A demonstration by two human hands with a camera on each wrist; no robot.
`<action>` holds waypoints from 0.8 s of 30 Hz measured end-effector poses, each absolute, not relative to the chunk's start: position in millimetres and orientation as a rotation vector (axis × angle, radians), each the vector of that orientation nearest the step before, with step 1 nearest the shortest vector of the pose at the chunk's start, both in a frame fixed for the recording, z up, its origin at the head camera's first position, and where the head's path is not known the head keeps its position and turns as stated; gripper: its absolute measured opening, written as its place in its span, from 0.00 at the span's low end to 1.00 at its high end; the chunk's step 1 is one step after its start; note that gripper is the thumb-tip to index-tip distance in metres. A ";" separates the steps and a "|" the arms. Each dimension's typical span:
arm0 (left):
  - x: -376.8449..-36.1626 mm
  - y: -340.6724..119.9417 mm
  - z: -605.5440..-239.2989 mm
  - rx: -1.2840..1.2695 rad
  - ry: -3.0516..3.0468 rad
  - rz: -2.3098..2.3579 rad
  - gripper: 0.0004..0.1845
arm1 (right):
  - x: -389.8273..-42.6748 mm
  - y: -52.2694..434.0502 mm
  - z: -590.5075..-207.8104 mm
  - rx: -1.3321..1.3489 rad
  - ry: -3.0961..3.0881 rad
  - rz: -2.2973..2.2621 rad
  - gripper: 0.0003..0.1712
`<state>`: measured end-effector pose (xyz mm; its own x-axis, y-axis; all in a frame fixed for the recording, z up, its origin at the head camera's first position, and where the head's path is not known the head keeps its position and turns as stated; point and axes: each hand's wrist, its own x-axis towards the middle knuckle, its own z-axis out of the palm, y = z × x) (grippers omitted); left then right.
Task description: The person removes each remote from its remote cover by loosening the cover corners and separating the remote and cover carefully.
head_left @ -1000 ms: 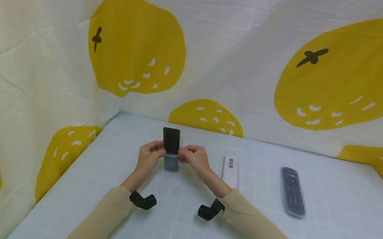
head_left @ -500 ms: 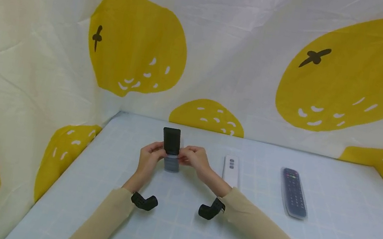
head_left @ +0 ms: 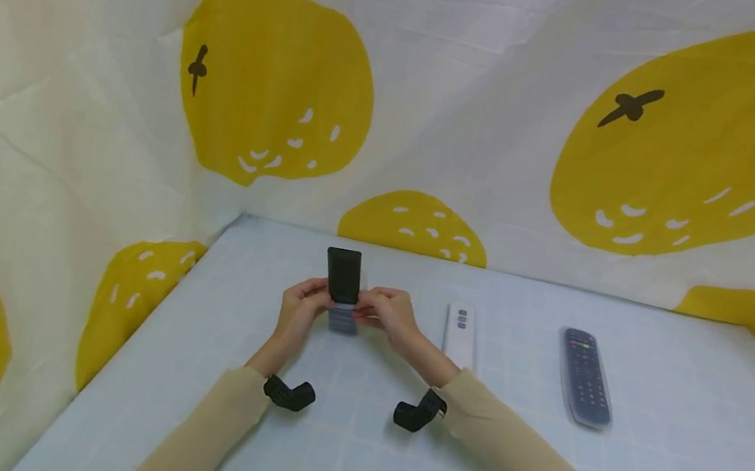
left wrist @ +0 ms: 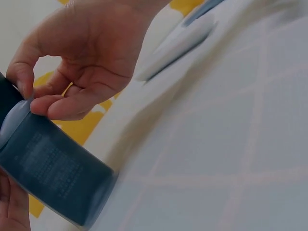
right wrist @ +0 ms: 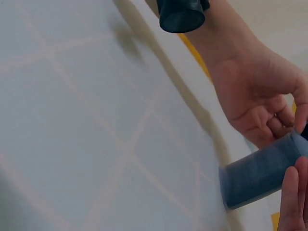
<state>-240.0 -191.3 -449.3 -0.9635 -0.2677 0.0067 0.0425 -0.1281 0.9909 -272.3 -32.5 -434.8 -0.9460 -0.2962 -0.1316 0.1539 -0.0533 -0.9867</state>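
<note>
Both hands' grips, left hand (head_left: 302, 308) and right hand (head_left: 389, 312), pinch a black remote (head_left: 343, 275) half-sheathed in a translucent sleeve (head_left: 342, 320), its long axis upright above the worktop (head_left: 504, 465), while only the left-wrist view shows faint printed text on its back.

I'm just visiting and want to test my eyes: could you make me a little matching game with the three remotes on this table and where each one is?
Things:
1. black remote
2. white remote
3. dark remote in clear sleeve

Places:
A. lying farthest right on the table
B. lying flat beside the right forearm
C. held up between both hands

Pairs: 1-C, 2-B, 3-A
</note>
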 end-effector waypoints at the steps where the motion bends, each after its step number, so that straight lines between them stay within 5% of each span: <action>1: -239.9 -190.7 -449.6 0.252 -1.919 -2.203 0.19 | -272.0 -31.8 -434.4 -0.146 1.917 -2.067 0.09; 24: -235.0 -198.1 -442.5 0.166 -2.157 -1.975 0.17 | -270.4 -24.6 -430.0 -0.105 1.765 -2.055 0.14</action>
